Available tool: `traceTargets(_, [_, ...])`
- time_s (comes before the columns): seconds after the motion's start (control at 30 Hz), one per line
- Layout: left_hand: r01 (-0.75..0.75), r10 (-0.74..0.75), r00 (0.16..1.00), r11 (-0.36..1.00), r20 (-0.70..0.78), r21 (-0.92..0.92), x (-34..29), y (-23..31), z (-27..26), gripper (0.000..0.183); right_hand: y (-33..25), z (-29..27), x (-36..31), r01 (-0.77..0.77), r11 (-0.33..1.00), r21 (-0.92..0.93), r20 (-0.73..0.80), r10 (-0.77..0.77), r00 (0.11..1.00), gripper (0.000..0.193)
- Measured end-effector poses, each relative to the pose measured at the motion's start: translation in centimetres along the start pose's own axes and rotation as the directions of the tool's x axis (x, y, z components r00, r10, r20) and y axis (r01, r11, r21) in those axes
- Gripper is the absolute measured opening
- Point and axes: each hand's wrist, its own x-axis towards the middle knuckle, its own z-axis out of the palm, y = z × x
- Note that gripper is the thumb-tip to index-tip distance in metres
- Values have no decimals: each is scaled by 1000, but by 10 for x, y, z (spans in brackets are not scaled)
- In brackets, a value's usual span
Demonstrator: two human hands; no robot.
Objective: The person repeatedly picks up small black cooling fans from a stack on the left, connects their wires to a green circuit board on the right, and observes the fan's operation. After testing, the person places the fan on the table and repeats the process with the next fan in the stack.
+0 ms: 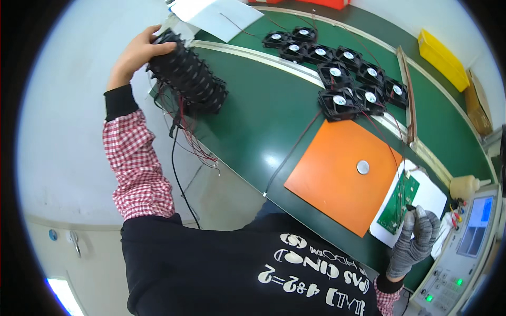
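At the far left, my bare left hand grips the upper end of a leaning stack of black cooling fans, thumb across the top and fingers round the side. Red and black wires hang from the stack over the table's edge. My right hand, in a grey glove, is closed at the lower right. Its fingertips press together at the edge of a green circuit board, by a small dark piece I cannot make out. The board lies on a white pad; thin fan wires run down across it.
Several black fans lie in rows at the back. An orange mat bears a round silver disc. At right stand a bench instrument, a squeeze bottle and a yellow bin. White sheets lie back left.
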Motion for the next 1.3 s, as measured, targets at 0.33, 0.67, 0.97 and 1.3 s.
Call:
traceTargets(0.33, [-517,637,741,743,213,-425,-140,226,105,56,-28,3,6,-189,977,97,251,160,955,26])
traceTargets(0.67, [-611,687,648,726,329,-315,-175,272,210,47,-21,16,-8,-36,995,95,469,-13,883,24])
traceTargets(0.97, [-458,901,204,433,382,-777,-157,255,180,95,-33,27,-5,-26,996,-89,403,60,913,34])
traceTargets(1.3, [-203,827,459,453,324,-868,-206,258,193,94,-34,25,-2,92,970,-226,367,-3,930,22])
